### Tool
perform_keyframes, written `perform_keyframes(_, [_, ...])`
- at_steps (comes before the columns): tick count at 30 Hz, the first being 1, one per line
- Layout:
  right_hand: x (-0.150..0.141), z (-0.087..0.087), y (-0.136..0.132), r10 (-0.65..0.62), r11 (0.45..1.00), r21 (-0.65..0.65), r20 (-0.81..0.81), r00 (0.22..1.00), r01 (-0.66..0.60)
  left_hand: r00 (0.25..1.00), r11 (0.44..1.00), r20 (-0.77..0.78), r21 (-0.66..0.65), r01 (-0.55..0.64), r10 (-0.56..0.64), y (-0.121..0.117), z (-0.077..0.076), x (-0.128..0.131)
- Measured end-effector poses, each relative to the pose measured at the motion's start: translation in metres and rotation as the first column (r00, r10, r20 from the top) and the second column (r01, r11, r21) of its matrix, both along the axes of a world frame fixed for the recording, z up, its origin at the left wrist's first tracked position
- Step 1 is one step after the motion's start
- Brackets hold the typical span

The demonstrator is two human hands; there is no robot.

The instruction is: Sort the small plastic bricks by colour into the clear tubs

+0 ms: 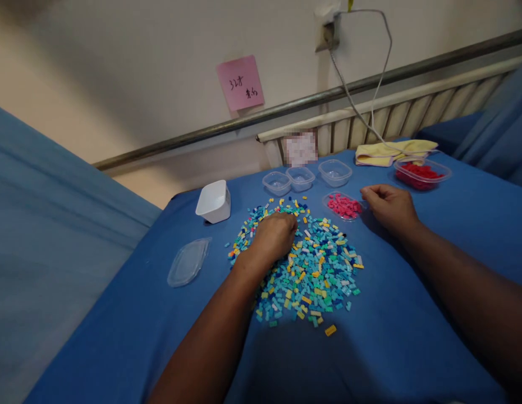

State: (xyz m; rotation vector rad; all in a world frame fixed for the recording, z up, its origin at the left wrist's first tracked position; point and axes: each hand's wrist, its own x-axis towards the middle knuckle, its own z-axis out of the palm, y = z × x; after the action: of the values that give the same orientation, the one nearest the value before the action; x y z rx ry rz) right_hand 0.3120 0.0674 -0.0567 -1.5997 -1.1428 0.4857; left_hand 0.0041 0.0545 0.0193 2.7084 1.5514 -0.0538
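A wide pile of small toy building bricks (315, 275), mostly turquoise, blue and yellow, is spread over the blue cloth. My left hand (274, 235) is down on the upper part of this pile, fingers curled under, and whatever it may hold is hidden. Beside a shallow clear dish of pink bricks (344, 206), my right hand (391, 207) hovers just to the right, thumb and fingertips pinched together. What lies between those fingertips is too small to make out.
Clear tubs (335, 174) stand along the back, with a tub of red bricks (421, 175) at the right by a yellow cloth (395, 152). On the left are a white tub (214, 202) and a clear lid (188, 262). A cable (349, 98) hangs from the wall socket.
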Motion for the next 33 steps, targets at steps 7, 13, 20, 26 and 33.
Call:
perform_keyframes(7, [0.000,-0.003,0.002,0.027,0.999,0.043,-0.002,1.000,-0.027,0.985,0.989,0.118,-0.095,-0.112,0.123,0.005,-0.003,-0.013])
perform_keyframes(13, [0.000,-0.001,0.002,0.034,0.999,0.021,-0.010,0.999,-0.034,0.976,0.982,0.138,-0.115,-0.152,0.168,0.008,0.000,-0.020])
perform_keyframes(20, [-0.001,-0.001,0.002,0.036,0.999,0.022,0.003,0.999,-0.036,0.955,0.986,0.257,-0.110,-0.124,0.149,0.012,-0.006,-0.024])
perform_keyframes(26, [0.000,-0.001,0.001,0.050,0.999,-0.001,-0.001,0.999,-0.050,0.796,0.947,0.546,-0.307,-0.100,0.261,0.015,-0.010,-0.029])
perform_keyframes(33, [0.000,0.000,0.001,0.051,0.999,-0.003,0.009,0.999,-0.051,0.576,0.895,0.722,-0.446,-0.036,0.383,0.020,-0.020,-0.037])
